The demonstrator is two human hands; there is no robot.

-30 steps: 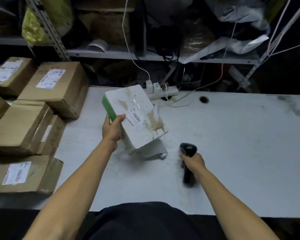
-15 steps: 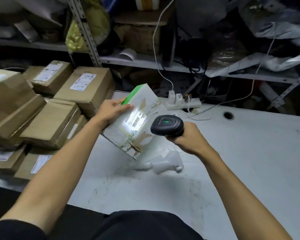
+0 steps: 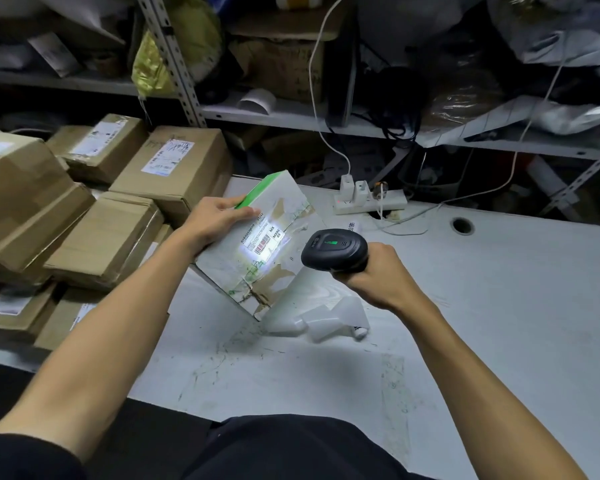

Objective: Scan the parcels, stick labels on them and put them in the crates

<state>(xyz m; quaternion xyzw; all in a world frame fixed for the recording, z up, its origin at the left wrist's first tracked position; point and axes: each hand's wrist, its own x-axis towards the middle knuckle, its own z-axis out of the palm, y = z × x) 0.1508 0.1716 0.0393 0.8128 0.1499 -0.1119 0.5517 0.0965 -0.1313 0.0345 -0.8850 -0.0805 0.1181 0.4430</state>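
Scanning stage: the left hand point(image 3: 219, 221) grips the tilted white parcel point(image 3: 260, 244) above the bench point(image 3: 499, 306), while the right hand point(image 3: 369, 275), now raised, clasps the scanner point(image 3: 334, 250), its light newly covering the barcode; labelling follows.

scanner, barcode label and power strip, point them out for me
scanner point(image 3: 335, 249), head view, top of its black head
barcode label point(image 3: 264, 242), head view, lit middle of the sticker on the white parcel
power strip point(image 3: 371, 202), head view, its white body at the table's back edge
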